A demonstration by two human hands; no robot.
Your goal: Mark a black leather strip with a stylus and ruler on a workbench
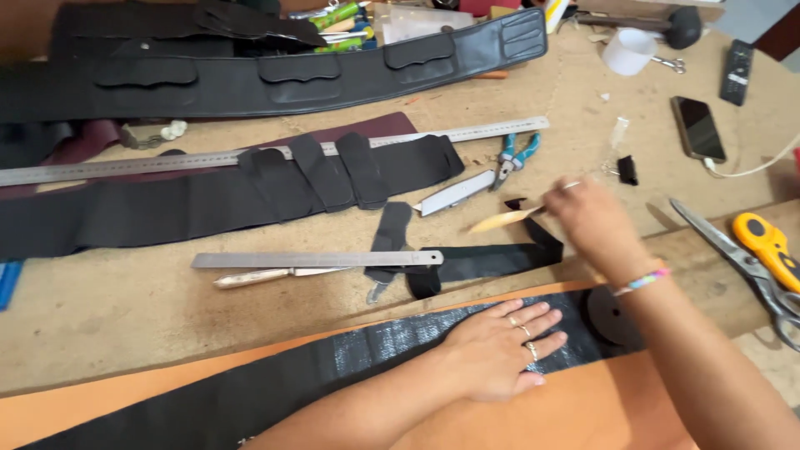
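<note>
I am pressing my left hand (500, 350) flat on the black strip (333, 367). My fingers are spread wide and I am not gripping anything with it. The strip is lying on the orange sheet (583, 412) at the near edge of the table (108, 317). Part of the strip under and beside my hand looks shiny and grey.

My right hand (587, 221) is reaching out past the strip. It is closed around a thin wooden stick (500, 221). The flat tip of the stick is pointing left, over a short black band (492, 260) that is lying just behind the strip. A round black disc (612, 315) is sitting on the strip, right under my right wrist.

I think I am in the middle of spreading something on the strip, and I am bringing the stick to it. I cannot tell if the tip has anything on it.

For the next move I need to keep my left hand down so the strip is not sliding. I need to bring the stick down flat and slow.

Near the band are a short ruler (317, 260) and a knife (454, 193). Big scissors (742, 262) are lying well off to the right.
</note>
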